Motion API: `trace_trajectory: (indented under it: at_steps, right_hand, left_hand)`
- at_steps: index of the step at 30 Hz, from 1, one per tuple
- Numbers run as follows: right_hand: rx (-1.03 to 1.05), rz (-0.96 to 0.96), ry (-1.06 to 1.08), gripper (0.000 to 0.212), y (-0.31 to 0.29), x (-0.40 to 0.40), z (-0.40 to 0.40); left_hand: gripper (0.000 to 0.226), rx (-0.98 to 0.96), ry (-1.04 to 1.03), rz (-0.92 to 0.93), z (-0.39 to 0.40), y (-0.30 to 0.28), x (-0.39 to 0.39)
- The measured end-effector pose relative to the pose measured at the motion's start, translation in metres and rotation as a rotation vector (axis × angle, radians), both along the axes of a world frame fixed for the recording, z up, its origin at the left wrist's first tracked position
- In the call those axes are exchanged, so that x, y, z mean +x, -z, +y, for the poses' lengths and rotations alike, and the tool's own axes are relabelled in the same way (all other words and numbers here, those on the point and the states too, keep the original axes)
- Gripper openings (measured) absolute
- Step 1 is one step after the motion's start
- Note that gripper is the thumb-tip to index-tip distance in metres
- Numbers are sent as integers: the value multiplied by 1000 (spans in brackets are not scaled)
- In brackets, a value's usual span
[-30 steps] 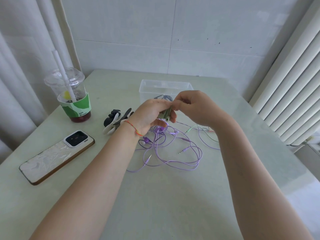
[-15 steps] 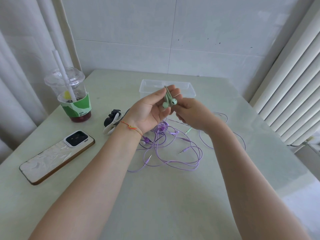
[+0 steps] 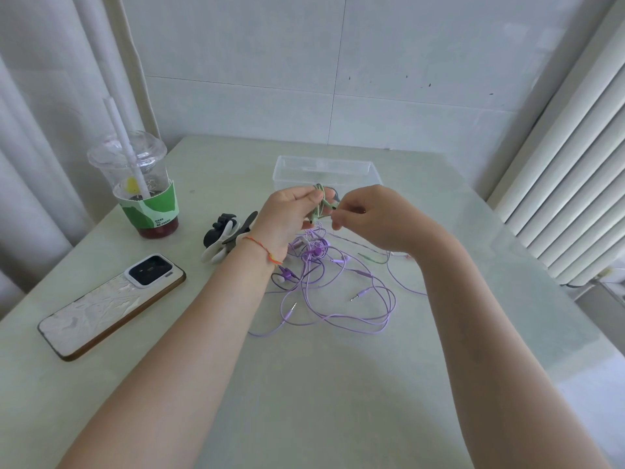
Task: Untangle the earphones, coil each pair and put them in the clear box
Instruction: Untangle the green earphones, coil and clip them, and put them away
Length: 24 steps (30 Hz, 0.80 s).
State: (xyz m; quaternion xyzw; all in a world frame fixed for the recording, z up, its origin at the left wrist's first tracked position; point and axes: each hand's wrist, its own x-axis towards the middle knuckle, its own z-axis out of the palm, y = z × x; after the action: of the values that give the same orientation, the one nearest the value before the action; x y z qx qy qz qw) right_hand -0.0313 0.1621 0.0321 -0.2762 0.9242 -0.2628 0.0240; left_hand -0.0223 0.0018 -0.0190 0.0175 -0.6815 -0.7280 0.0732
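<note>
At the far left of the bench (image 3: 338, 384) stands my iced drink cup (image 3: 143, 187), with the phone (image 3: 108, 306) lying face down nearer me and some black and white clips (image 3: 223, 240) just beside my left wrist. My left hand (image 3: 287, 218) is raised above the bench, its grip closed round the green earphones (image 3: 321, 206), fingers and thumb curled on the gathered loops so the buds and a short length of cable stick out. Beneath both hands the purple earphones (image 3: 338, 289) lie in a loose tangle on the bench, plugs showing, none of them coiled. My right hand (image 3: 375, 220) is up beside the left, its grip nearly closed, fingertips (image 3: 336, 220) pinching the green cable's loose end. Behind my hands sits the clear box (image 3: 324, 172); something dark seems to lie in it, though I cannot tell what. I judge I am finishing the green pair's coil. Next I should tuck that end in so the loops hold, then carry the bundle back over the box rim.
</note>
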Motion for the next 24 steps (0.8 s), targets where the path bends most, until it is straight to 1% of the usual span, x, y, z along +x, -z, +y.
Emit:
trace_trajectory:
  at_steps: [5, 8, 15, 16, 18, 19, 22, 24]
  right_hand:
    - [-39, 32, 35, 15, -6, 1, 6]
    - [-105, 98, 89, 14, -6, -3, 9]
    - [-202, 159, 123, 12, -5, -10, 12]
    - [-224, 166, 134, 11, -4, -11, 12]
    - [-269, 175, 153, 10, -2, -13, 13]
    - [-289, 177, 158, 9, -1, -15, 14]
    - [-330, 163, 168, 9, 2, -19, 15]
    - [-365, 150, 175, 10, 4, -21, 15]
  left_hand:
    - [22, -79, -15, -40, 5, -1, 1]
    - [24, -133, 118, -95, 6, -3, 5]
    - [24, 0, 226, -119, 10, -7, 8]
    - [22, -9, 255, -109, 9, -7, 8]
    - [9, -42, 328, -73, 7, -6, 10]
    - [6, -43, 363, -60, 7, -5, 11]
    - [22, 11, 445, -46, 6, -5, 12]
    - [28, 48, 488, -33, 5, -8, 14]
